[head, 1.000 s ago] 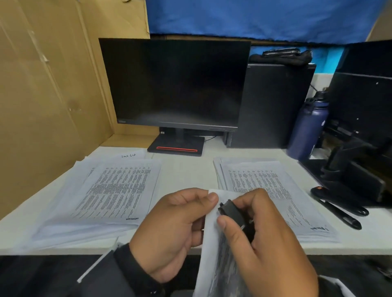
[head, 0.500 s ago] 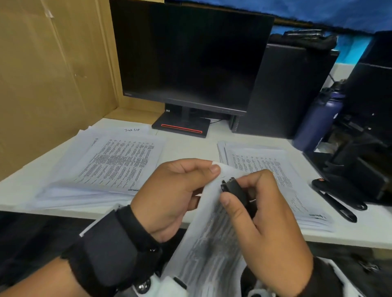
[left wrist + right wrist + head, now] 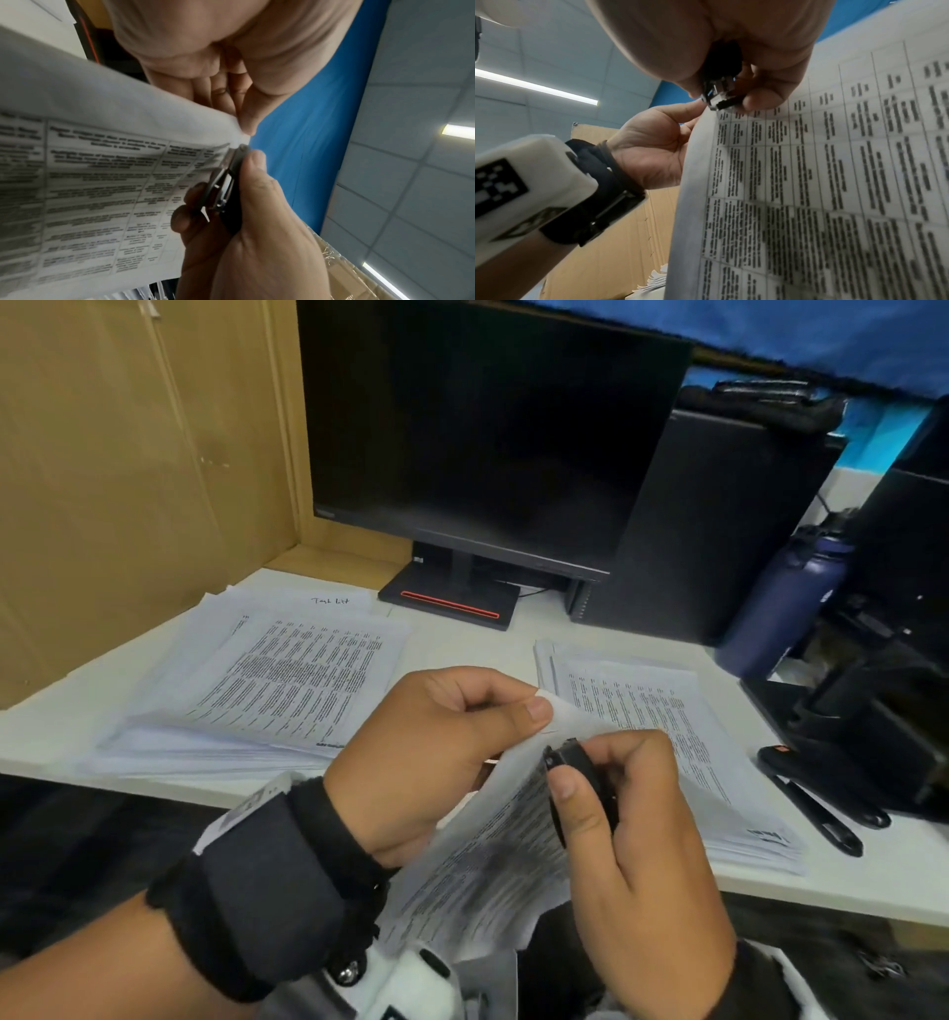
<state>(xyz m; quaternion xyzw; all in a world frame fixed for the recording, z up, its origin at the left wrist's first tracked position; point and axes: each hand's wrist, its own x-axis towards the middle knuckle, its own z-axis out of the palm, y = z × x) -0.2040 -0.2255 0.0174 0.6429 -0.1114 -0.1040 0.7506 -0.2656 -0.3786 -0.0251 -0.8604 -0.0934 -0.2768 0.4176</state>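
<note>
A stapled set of printed sheets [image 3: 488, 855] hangs in front of the desk edge. My left hand [image 3: 534, 716] pinches its top corner between thumb and fingers, which the left wrist view shows at the corner of the sheets [image 3: 102, 162]. My right hand [image 3: 590, 773] grips a small black stapler [image 3: 580, 762] with metal jaws. The tip of the stapler [image 3: 226, 182] sits against that same corner, just below the left fingertips. In the right wrist view the stapler [image 3: 718, 95] touches the edge of the sheets [image 3: 808, 182].
Two stacks of printed paper lie on the white desk [image 3: 462, 644], one on the left [image 3: 287, 680] and one on the right [image 3: 667, 726]. Behind stand a dark monitor [image 3: 488, 428], a black computer case [image 3: 719, 521] and a blue bottle [image 3: 785, 603]. Black pens [image 3: 821, 809] lie at right, and a cardboard wall [image 3: 128, 480] stands at left.
Both hands have risen slightly with the sheets and stapler, and the head view has tilted and shifted left. Both grips stay the same.
</note>
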